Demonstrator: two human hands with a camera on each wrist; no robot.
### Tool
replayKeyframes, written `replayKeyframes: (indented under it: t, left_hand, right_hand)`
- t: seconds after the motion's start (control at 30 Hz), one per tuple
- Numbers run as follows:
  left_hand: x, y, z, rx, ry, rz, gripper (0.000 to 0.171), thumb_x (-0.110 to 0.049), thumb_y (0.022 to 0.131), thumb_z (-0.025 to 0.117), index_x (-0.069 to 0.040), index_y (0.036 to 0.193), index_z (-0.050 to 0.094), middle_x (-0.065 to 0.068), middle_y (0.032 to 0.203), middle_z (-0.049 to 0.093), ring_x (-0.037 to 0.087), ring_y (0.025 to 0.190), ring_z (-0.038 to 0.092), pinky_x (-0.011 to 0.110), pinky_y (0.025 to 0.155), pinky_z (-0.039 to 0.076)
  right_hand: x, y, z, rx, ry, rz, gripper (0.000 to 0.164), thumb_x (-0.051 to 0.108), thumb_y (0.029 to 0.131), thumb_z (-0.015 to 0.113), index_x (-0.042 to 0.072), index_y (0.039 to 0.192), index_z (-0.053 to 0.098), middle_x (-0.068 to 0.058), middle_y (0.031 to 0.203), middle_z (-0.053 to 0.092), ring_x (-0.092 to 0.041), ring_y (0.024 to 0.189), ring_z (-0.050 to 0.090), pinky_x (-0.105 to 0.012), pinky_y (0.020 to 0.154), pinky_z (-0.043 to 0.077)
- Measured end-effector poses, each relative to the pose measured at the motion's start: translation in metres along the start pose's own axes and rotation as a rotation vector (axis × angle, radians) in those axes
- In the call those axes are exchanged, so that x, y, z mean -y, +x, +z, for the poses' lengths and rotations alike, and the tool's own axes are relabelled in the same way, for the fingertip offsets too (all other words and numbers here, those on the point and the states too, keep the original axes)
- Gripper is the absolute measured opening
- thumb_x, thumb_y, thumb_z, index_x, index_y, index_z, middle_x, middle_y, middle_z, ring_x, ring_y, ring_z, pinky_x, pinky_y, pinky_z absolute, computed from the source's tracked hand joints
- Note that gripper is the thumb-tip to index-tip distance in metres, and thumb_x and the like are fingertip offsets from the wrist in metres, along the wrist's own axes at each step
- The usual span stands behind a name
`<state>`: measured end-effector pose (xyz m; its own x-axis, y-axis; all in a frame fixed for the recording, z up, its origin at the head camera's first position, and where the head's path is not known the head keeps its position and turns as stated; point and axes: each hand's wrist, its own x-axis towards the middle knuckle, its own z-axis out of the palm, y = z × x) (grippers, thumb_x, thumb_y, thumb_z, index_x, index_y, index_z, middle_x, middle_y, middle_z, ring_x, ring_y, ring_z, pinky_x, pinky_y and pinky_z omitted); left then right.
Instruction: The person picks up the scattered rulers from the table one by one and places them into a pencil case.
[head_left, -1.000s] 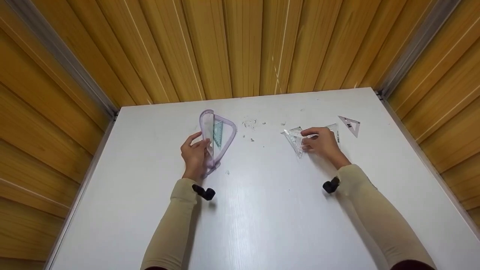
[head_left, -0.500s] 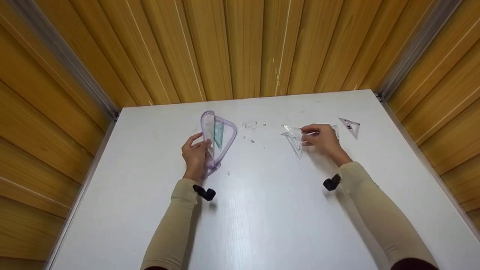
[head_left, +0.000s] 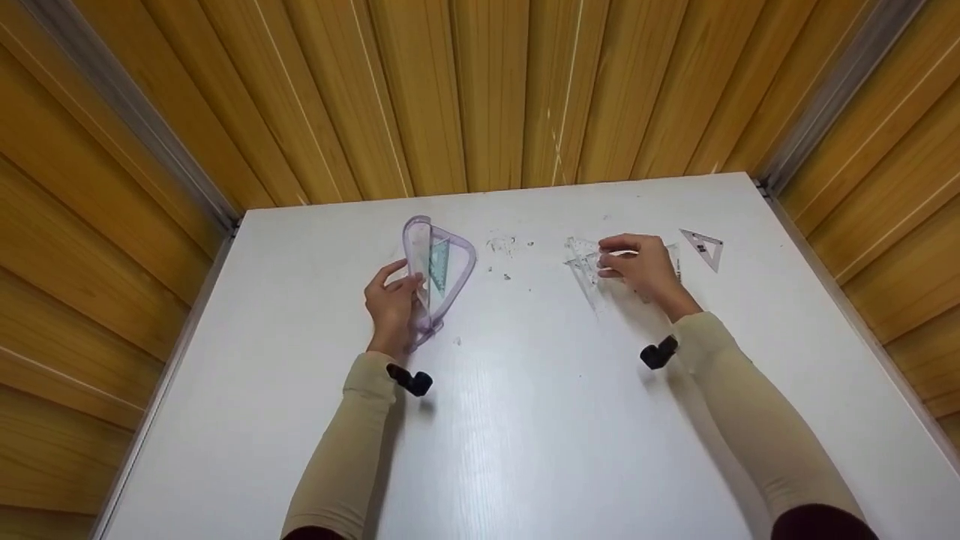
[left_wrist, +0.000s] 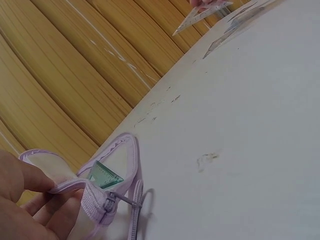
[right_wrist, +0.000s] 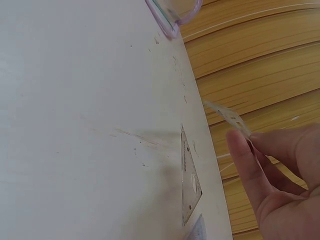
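My left hand (head_left: 390, 307) grips the open edge of a clear zip pouch with purple trim (head_left: 463, 281). Inside the pouch lies a green set square (left_wrist: 104, 176), and the zip pull (left_wrist: 109, 201) hangs at its near end. My right hand (head_left: 646, 266) pinches a clear set square (right_wrist: 230, 117) between thumb and fingers, raised above the table in both wrist views. Under it a second clear triangular set square (right_wrist: 191, 185) lies flat. The end of another clear drawing tool (head_left: 674, 259) shows behind the right hand, which hides most of it.
A pinkish set square (head_left: 705, 249) lies on the white table (head_left: 510, 420) near the back right. Dark marks (head_left: 502, 245) dot the tabletop between the hands. Wood-patterned panels (head_left: 480, 97) stand along the table's back and sides.
The right hand has lifted the pinched set square up off the one beneath it, tilting it on the way. The left hand and the pouch have stayed nearly still.
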<state>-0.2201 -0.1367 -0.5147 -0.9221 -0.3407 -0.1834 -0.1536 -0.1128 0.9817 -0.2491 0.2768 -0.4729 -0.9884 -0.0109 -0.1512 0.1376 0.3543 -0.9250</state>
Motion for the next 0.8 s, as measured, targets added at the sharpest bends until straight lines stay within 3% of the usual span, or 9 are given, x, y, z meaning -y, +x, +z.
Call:
replayKeyframes:
  t: [0.3,0.47,0.8]
  left_hand:
    - [0.0,-0.001,0.003,0.016,-0.003,0.049,0.039,-0.008,0.097,0.071,-0.007,0.136,0.064,0.017,0.105,0.076,0.028,0.093,0.073,0.024,0.067,0.055]
    - [0.002,-0.001,0.002,0.016,0.01,0.027,0.04,-0.01,0.098,0.071,-0.009,0.137,0.064,0.015,0.106,0.075,0.027,0.094,0.072,0.026,0.069,0.055]
    - [0.0,-0.001,0.005,-0.008,0.005,0.0,0.038,-0.011,0.095,0.075,-0.013,0.132,0.067,0.015,0.106,0.075,0.024,0.09,0.071,0.028,0.07,0.056]
  right_hand:
    - [0.008,0.002,0.001,-0.007,0.071,-0.016,0.037,0.004,0.098,0.068,0.001,0.134,0.064,-0.019,0.134,0.061,-0.026,0.108,0.068,-0.043,0.092,0.056]
    - [0.008,0.004,0.005,-0.005,0.088,-0.01,0.036,0.003,0.098,0.067,0.001,0.134,0.064,-0.018,0.133,0.061,-0.027,0.109,0.067,-0.044,0.094,0.056]
    - [0.012,0.008,0.01,-0.005,0.058,-0.024,0.035,0.005,0.098,0.069,0.004,0.133,0.066,-0.017,0.132,0.061,-0.025,0.107,0.069,-0.033,0.085,0.058]
